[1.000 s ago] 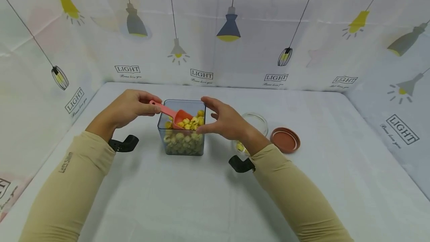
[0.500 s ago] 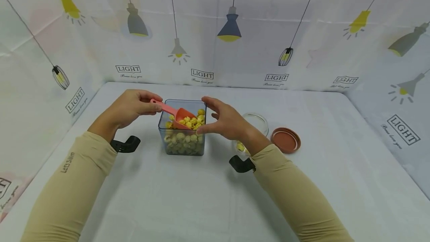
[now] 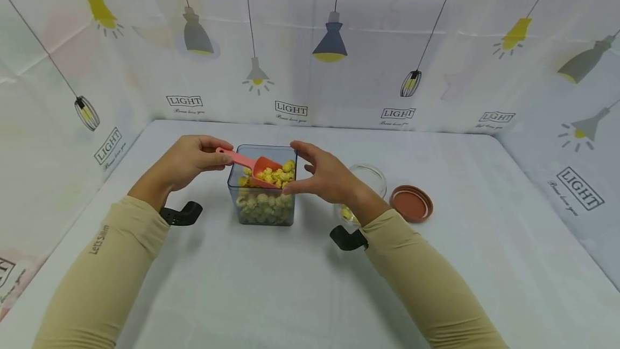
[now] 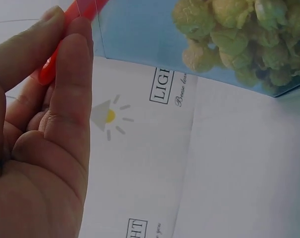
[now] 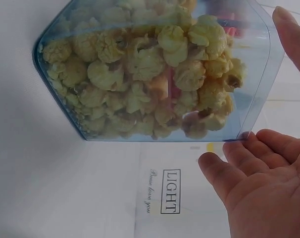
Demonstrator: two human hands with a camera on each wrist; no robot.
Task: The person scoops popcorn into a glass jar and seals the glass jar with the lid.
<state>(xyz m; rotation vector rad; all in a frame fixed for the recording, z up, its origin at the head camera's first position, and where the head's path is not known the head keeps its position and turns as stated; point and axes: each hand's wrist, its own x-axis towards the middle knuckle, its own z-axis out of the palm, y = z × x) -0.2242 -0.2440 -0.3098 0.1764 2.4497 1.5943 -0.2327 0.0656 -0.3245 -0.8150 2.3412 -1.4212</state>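
My left hand [image 3: 191,163] pinches the handle of a pink-red scoop [image 3: 242,159] between thumb and fingers, above the left rim of a clear bluish plastic box [image 3: 262,206]. The scoop's bowl lies inside the box among popcorn [image 3: 266,213], with some pieces in the bowl. On the box's right side, my right hand [image 3: 331,176] holds it, thumb at the near corner and fingers at the far corner. The left wrist view shows the scoop handle [image 4: 53,64] between thumb and fingers. Through the box wall, popcorn [image 5: 140,74] fills much of the right wrist view.
Behind my right forearm stands a clear round jar [image 3: 370,176], partly hidden, with a few yellow pieces in it. A brown-red round lid [image 3: 411,203] lies right of it. A white cloth covers the table [image 3: 271,284]; a lamp-patterned sheet [image 3: 363,69] rises behind.
My left hand has lowered slightly, so the scoop handle lies a little flatter. The bowl has shifted a bit to the right and shows more popcorn in it. My right hand stays put.
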